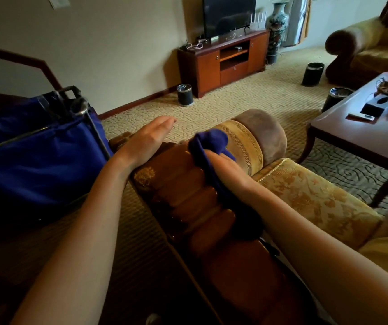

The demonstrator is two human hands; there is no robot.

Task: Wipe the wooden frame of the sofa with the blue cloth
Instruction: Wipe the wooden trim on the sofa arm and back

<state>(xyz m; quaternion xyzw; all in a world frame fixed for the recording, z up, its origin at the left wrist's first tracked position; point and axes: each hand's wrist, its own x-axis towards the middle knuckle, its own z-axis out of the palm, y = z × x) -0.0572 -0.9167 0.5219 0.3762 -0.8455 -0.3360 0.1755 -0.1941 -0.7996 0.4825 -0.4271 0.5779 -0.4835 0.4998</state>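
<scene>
Two risks stand out from my station. First, on the left, the blue fabric cart bag on its metal frame (35, 146) stands just beside the glossy brown ribbed wooden frame of the sofa arm (183, 191); my left elbow could knock it. Second, the bunched blue cloth (208, 143) may skip the grooves or drag onto the gold patterned seat cushion (310, 191). My left hand (146, 139) lies flat, fingers straight, bracing on the wood and holding nothing. My right hand (225, 166) grips the cloth, pressing it on the frame's upper end.
</scene>
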